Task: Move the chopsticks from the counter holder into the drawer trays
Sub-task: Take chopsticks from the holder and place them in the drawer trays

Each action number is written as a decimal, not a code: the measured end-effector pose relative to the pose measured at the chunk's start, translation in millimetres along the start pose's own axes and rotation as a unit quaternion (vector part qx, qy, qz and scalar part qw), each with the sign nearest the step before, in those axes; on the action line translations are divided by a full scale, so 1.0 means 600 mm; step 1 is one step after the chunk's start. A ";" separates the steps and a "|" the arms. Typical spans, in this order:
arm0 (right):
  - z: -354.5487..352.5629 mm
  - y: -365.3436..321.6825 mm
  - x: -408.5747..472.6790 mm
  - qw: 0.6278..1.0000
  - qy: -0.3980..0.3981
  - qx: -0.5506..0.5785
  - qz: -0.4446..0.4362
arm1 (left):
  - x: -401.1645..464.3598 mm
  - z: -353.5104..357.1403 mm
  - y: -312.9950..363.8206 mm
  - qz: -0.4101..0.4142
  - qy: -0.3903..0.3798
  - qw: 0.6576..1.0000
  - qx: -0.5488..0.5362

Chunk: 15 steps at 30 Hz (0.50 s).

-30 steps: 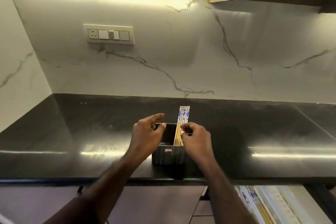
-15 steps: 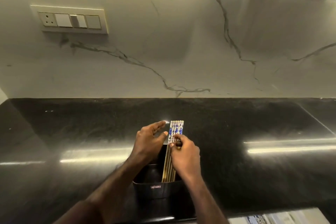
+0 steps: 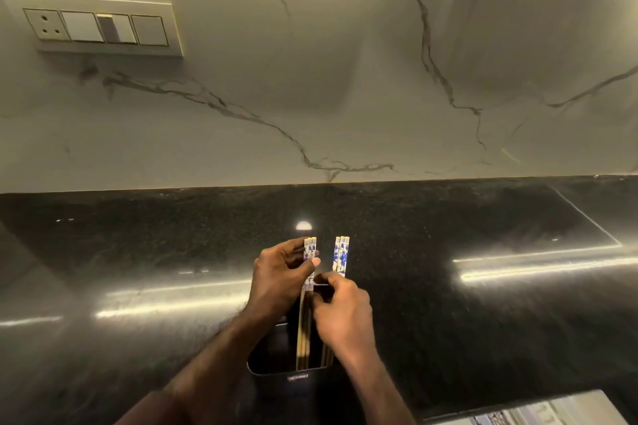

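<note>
While the left hand (image 3: 281,272) pinches one cluster of chopsticks (image 3: 309,248), the right hand (image 3: 341,312) closes on a second cluster (image 3: 341,254) at 3 o'clock, likely splitting them into liftable lots. Both remain in the black holder (image 3: 272,352) on the surface (image 3: 448,321). Half a second earlier they formed one bundle.

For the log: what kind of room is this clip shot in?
Most likely a home kitchen: a polished black stone counter against a marble-look backsplash with a wall switch and socket plate, and a black holder of patterned chopsticks on the counter.
</note>
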State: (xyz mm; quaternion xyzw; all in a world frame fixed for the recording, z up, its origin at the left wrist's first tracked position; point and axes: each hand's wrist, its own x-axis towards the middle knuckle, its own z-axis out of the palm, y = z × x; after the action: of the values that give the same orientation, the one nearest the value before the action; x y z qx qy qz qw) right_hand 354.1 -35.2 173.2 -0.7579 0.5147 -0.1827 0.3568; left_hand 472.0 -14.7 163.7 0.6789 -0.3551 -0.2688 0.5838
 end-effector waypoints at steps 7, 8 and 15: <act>0.003 -0.018 -0.004 0.997 -0.046 0.023 -0.062 | -0.022 -0.032 0.045 -0.008 0.011 0.995 -0.097; 0.002 -0.021 -0.005 0.995 -0.057 0.031 -0.078 | -0.025 -0.041 0.061 0.001 0.008 0.995 -0.103; -0.012 -0.046 -0.036 0.973 -0.132 0.105 -0.161 | -0.059 -0.116 0.200 0.075 0.018 0.987 -0.138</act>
State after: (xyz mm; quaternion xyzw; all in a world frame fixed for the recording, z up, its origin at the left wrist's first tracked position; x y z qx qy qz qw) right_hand 358.8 -11.8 200.2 -0.8064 0.3126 -0.1891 0.4649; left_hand 484.7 47.2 292.4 0.5683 -0.3538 -0.2582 0.6966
